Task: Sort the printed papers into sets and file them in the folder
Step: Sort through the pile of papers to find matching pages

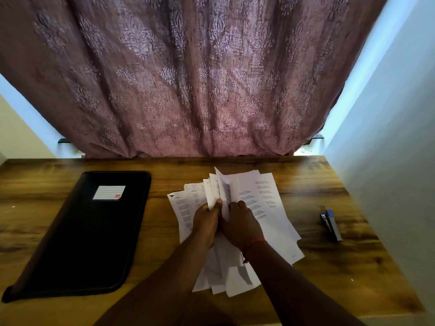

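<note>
A patterned mauve curtain (188,78) is hanging beyond a wood-grain table (306,184). Well left of the hands, a black zipped folder (82,236) is lying flat, long axis running away from the person. Both hands are working the fanned white papers (263,196) (print blurred): left hand (206,220) pinching lifted sheets, right hand (242,224) gripping beside it. A stapler (331,224) is lying right of them.

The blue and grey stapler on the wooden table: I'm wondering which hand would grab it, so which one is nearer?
Right. The right hand, gripping the loose white printed papers, lies between the blue and grey stapler and the left hand, which holds sheets farther from it.
</note>
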Available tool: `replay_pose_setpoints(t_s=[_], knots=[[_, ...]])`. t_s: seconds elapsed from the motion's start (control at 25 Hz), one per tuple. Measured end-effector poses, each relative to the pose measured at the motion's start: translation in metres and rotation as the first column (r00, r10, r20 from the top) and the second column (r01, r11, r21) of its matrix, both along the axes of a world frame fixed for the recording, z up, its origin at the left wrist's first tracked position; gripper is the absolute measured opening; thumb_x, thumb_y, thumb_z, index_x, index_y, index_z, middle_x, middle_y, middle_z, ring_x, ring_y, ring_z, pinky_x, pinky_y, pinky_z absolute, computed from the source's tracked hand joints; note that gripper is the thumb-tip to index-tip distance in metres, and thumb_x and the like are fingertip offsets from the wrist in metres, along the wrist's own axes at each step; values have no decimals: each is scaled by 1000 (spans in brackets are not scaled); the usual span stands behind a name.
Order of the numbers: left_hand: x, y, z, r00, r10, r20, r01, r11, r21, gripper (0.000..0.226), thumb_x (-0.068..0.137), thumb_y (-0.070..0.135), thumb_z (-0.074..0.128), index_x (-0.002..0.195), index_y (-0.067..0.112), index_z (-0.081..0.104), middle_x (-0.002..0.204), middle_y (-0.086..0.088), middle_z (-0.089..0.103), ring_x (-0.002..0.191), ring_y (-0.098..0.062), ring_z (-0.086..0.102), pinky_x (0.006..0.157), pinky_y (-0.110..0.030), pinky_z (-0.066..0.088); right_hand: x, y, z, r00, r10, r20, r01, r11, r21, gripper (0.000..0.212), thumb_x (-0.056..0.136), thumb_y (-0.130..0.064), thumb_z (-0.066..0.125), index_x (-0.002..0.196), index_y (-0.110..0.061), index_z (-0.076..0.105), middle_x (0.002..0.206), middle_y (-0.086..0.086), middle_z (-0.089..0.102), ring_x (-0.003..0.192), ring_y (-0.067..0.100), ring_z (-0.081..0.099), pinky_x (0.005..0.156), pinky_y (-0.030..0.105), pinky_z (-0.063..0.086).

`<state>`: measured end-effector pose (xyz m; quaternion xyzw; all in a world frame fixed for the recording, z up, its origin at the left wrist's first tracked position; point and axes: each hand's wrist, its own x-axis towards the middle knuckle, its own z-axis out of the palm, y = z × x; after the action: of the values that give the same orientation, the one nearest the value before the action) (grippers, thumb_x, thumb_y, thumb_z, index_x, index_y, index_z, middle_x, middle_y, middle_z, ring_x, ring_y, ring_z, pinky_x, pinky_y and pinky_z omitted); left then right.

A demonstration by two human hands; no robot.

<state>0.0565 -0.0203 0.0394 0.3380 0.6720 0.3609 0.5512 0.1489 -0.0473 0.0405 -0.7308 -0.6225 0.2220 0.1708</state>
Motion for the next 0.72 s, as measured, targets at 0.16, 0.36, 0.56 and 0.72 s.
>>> replay_pose_setpoints(t_s=[0.16, 0.36, 0.56, 0.72], knots=[[-2, 8, -7, 1000, 13, -11, -13, 999, -30, 46, 101, 41, 47, 142, 19, 48, 143, -8, 52, 125, -33, 50, 106, -49, 42, 6, 4, -1, 998, -45, 35, 45, 999, 7, 33, 97, -33, 47, 122, -14, 58, 117, 5, 62, 101, 21, 62, 91, 33, 53], [-5, 13, -11, 997, -1, 75, -2, 1000, 31, 48, 98, 36, 58, 142, 21, 49, 138, -2, 54, 119, -30, 51, 101, -45, 43, 6, 14, -4, 998, -52, -42, 51, 999, -11, 39, 99, -49, 44, 112, -17, 63, 109, 0, 65, 93, 16, 63, 89, 29, 53], [-8, 24, -20, 993, 119, -26, -120, 992, -38, 33, 98, 35, 56, 127, 19, 59, 127, -7, 63, 110, -32, 60, 97, -50, 51, 16, 20, -5, 991, -133, -30, 133, 991, -2, 22, 99, -28, 51, 114, -17, 62, 113, -1, 65, 101, 18, 63, 97, 33, 49], [-30, 29, -32, 834, 113, -541, -32, 987, 157, 35, 92, 20, 67, 122, 10, 55, 126, -16, 58, 113, -33, 58, 93, -45, 53, 30, 23, -7, 939, -299, -169, 303, 953, -5, 8, 96, -24, 56, 96, -19, 62, 95, -4, 64, 84, 13, 60, 89, 35, 54]])
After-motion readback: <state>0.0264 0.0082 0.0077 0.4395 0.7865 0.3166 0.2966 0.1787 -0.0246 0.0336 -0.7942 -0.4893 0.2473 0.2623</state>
